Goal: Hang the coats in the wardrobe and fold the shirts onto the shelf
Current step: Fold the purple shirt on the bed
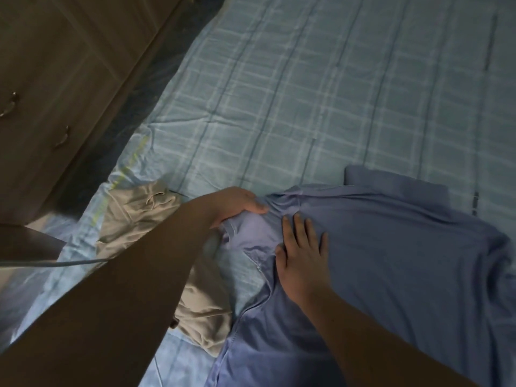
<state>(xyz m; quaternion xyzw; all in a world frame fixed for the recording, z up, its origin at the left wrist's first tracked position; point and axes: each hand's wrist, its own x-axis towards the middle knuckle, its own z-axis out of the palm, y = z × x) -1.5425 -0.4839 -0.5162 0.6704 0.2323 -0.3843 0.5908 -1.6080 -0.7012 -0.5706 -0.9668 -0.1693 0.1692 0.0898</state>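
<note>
Fingers [252,203] of left hand [234,203] grip shirt [391,247] sleeve; tips hidden

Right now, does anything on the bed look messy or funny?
Yes. A beige garment lies crumpled in a heap beside the blue shirt, not folded. The blue shirt is bunched where the left hand grips its sleeve, while the right hand presses it flat.
</note>
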